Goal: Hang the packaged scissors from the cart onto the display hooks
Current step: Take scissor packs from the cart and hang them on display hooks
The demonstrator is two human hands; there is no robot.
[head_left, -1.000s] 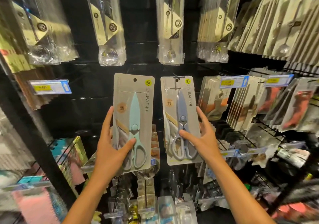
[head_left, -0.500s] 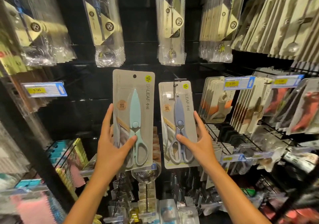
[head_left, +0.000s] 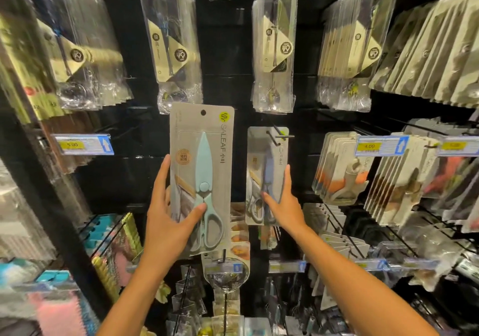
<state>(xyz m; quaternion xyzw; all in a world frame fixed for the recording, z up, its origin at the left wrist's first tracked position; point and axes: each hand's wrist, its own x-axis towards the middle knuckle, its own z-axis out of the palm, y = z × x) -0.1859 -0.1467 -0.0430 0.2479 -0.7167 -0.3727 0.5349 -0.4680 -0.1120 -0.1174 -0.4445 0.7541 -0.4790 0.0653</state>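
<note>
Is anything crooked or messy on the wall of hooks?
Nothing looks broken or spilled. The mint scissors pack is not hung yet: the left hand holds it up, its hole free of any hook. The blue scissors pack sits on a hook, steadied by the right hand.

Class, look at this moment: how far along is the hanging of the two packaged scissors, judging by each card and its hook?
Nearly done: the grey-blue scissors on a beige card sits with a black wire hook through its top, steadied by the right hand. In hand: the left hand grips the mint-green scissors on a beige card, its punched hole empty. Left: hanging that card on a hook.
</note>
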